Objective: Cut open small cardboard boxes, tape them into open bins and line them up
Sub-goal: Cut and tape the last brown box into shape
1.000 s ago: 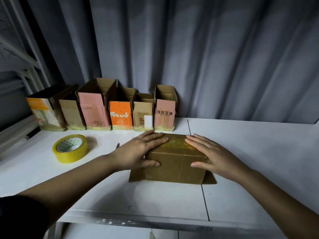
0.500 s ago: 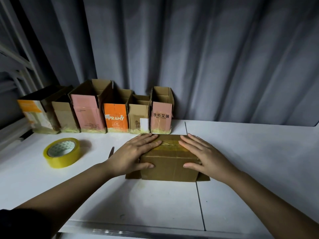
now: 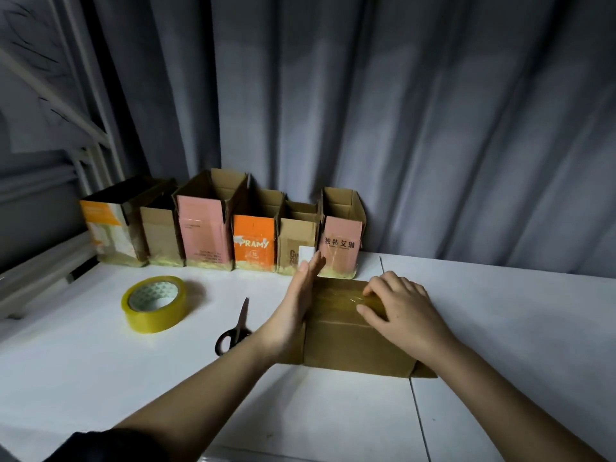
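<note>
left hand has swung edge-on, fingers straight, against the box at centre frame; right hand, curled, presses tape (smoothing step); next, stand it upright.

Six open bins in a row beyond the left fingers, touching side to side: two pink-faced, two orange-marked, two plain brown

One closed cardboard box between the left fingers and under the right fingers

One roll of yellow tape and one pair of scissors well left of the left fingers

Two hands, left and right, over one white counter
</note>
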